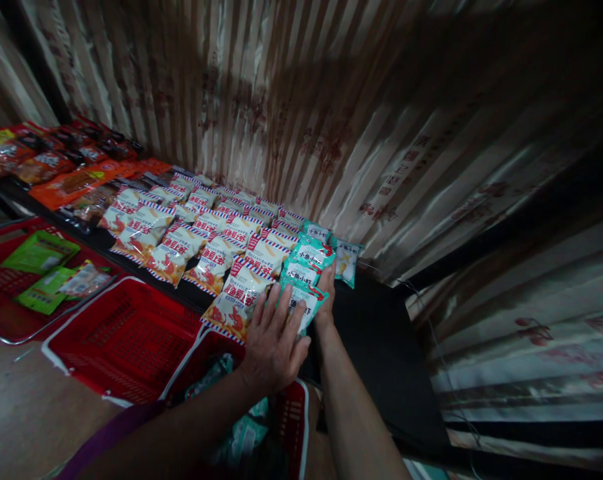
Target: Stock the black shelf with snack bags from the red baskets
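My left hand (pixel 272 341) lies with fingers stretched and slightly spread over the near end of a row, touching the front teal snack bag (pixel 308 303) and the edge of a white-and-orange snack bag (pixel 238 300) beside it. Along the right side of the teal row, my right hand (pixel 326 297) stands edge-on, its fingers extended against the bags. Several teal bags overlap one behind another. One more teal bag (pixel 348 260) sits right of the row's far end. Neither hand is closed around a bag.
Rows of white-and-orange bags cover the black shelf (pixel 376 340); orange packs (pixel 76 183) and dark-red packs (pixel 46 160) lie farther left. Below stand a red basket (pixel 131 333), another with green packets (pixel 41 253), and one under my arms holding teal bags (pixel 246 437). A pleated curtain (pixel 301 100) hangs behind.
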Action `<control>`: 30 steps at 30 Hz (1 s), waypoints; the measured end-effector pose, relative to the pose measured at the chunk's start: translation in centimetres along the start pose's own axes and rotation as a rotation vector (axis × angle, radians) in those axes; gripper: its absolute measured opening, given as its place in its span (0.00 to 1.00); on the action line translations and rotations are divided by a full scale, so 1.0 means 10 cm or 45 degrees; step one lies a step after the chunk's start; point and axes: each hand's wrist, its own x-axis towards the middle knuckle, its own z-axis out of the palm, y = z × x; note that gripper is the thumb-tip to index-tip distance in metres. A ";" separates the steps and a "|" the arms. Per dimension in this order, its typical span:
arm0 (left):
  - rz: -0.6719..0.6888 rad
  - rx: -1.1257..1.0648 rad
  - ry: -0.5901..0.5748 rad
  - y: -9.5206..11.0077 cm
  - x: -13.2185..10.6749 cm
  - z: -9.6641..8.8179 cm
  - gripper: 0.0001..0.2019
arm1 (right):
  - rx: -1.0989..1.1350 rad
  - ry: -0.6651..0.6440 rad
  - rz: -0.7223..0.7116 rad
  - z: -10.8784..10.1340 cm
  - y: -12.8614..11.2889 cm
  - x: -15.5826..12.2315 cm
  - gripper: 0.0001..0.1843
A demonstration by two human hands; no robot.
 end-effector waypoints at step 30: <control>-0.224 0.128 0.011 -0.58 -0.28 -0.23 0.26 | -0.786 0.029 -0.678 -0.01 -0.34 -1.29 0.30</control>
